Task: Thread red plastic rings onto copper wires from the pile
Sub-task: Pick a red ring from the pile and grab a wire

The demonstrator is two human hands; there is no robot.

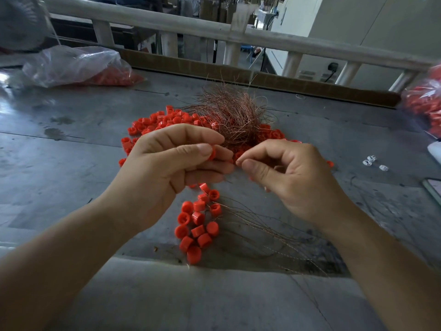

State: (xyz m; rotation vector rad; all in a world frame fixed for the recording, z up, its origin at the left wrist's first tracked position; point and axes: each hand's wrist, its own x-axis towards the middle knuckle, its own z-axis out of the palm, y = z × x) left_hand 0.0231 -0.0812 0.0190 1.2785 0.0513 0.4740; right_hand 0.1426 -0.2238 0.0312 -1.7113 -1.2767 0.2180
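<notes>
Pinching a red plastic ring (212, 152), left hand (167, 161) is holding it just in front of the copper wire pile (236, 115); right hand (286, 173) is nipping what looks like a wire end (239, 161) — threading's starting; next move's probably needing that tip lined up with the hole — steady hands.

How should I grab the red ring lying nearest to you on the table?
Probably pinch the nearest red ring across its curved outer wall, coming from above on its near side: it's a short stubby cylinder, and other rings crowd its far side.
</notes>
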